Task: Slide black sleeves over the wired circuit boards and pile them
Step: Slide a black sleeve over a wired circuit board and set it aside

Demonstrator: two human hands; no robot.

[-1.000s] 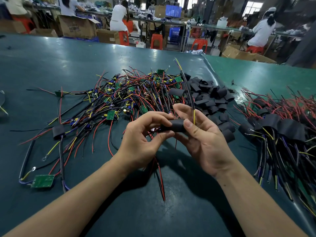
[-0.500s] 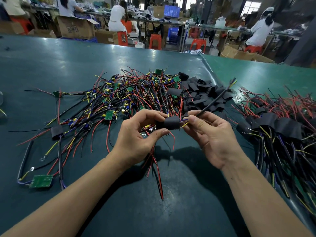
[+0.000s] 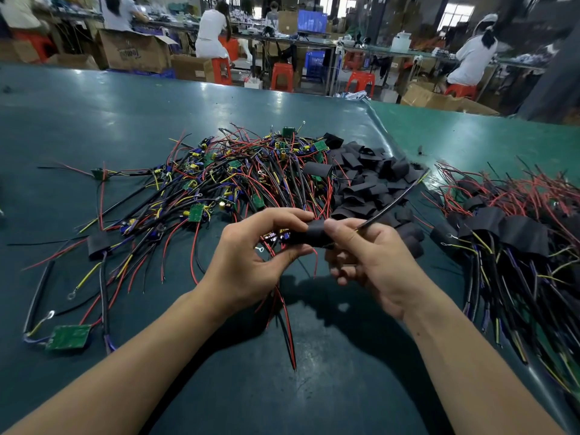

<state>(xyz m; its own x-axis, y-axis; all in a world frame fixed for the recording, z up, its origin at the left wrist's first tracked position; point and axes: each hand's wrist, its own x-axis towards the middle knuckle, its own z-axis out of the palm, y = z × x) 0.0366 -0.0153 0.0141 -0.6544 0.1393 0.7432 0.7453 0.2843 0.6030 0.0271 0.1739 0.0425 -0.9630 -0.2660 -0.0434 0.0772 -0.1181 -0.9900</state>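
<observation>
Above the table's middle I hold a black sleeve (image 3: 309, 235) between both hands. My left hand (image 3: 251, 262) pinches its left end, where a wired circuit board (image 3: 276, 236) sticks out. My right hand (image 3: 370, 262) pinches the sleeve's right end and the black cable (image 3: 392, 200) that comes out of it, slanting up to the right. Red wires (image 3: 287, 321) hang down from the board. Behind lie a tangle of bare wired boards (image 3: 226, 180) and a heap of loose black sleeves (image 3: 370, 180). Sleeved boards (image 3: 514, 233) are piled at the right.
A sleeved board (image 3: 99, 243) and a bare green board (image 3: 69, 336) lie apart at the left on the dark green table (image 3: 125, 120). A lighter green mat (image 3: 470, 136) covers the far right. People sit at benches with cardboard boxes and red stools beyond the table.
The black cable has swung from upright to a low slant on the right. The sleeve has slid further along the board between my hands.
</observation>
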